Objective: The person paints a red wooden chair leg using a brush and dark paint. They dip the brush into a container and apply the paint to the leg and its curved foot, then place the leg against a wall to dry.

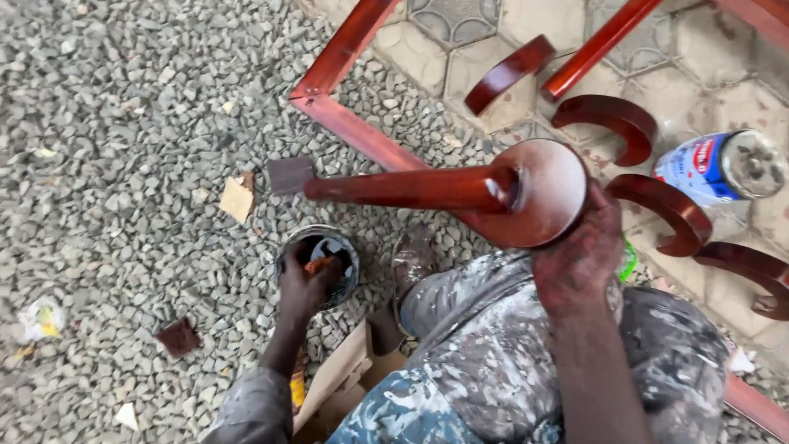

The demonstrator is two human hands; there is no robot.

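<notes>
My left hand [302, 288] reaches down into a small round tin [319, 265] that sits on the gravel [123, 164] just in front of my knee. My fingers are curled together around something reddish-orange at the mouth of the tin; it is too small and blurred for me to say what it is.

My right hand [579, 255] is clamped on the rim of a round wooden disc [546, 193], stained reddish-brown, which rests against my paint-spattered trousers [493, 353]. A long post [411, 189] of the same colour sticks out from the middle of the disc, pointing left over the gravel, above the tin. My right hand is smeared with the same dark red stain.

Behind the disc lies a reddish-brown wooden frame [345, 123], one corner on the gravel and the rest on the paving tiles [485, 66]. Several curved wooden pieces [612, 119] in the same finish lie on the tiles to my right, and a blue and white can [719, 168] lies on its side among them. A scrap of cardboard [237, 197] and a small dark square [289, 174] lie on the gravel near the end of the post. A cardboard box [341, 378] sits beside my left forearm.
</notes>
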